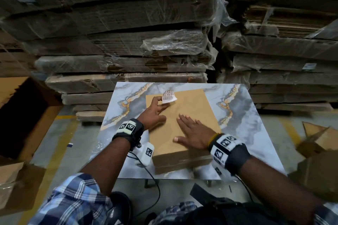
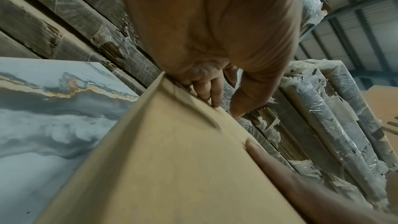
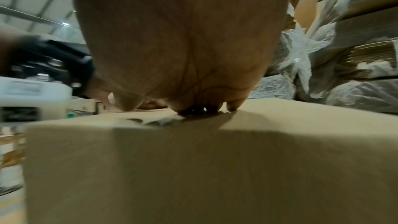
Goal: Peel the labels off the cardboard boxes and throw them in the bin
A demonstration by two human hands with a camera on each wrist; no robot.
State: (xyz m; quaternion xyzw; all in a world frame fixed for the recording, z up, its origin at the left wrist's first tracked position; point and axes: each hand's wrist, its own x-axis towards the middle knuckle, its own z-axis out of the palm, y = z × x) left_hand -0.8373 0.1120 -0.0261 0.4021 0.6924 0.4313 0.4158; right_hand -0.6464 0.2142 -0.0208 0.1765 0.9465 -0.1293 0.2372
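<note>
**Label half lifted from a box on the marble table**

Stacks of flattened cardboard [image 1: 128, 33], wrapped in clear plastic film, fill the whole far side from ten to two o'clock and rise above the frame. At nine o'clock a large open carton [image 1: 27, 115] stands on the floor, its inside dark; at three to four o'clock lie more loose brown cartons [image 1: 314, 155], blurred. In the middle stands the table [image 1: 247, 124], its top patterned in grey, white and gold marble. Nothing lies between the hands and the box; the stacks close off the space just behind the table's far edge.

On the table lies the cardboard box [image 1: 190, 107], plain brown, flat-topped, turned a little off square to the table. At its twelve o'clock edge, near the far left corner, sits the label [image 1: 169, 95], a small white slip printed with a barcode and a square code, its near part curled up off the cardboard.

The right hand [image 1: 193, 131] lies flat on the box top at five o'clock from the label, fingers straight and spread, pressing down. The left hand [image 1: 155, 113] reaches in from seven o'clock and pinches the label's left edge between thumb and forefinger, the other fingers loosely bent over the box.
</note>
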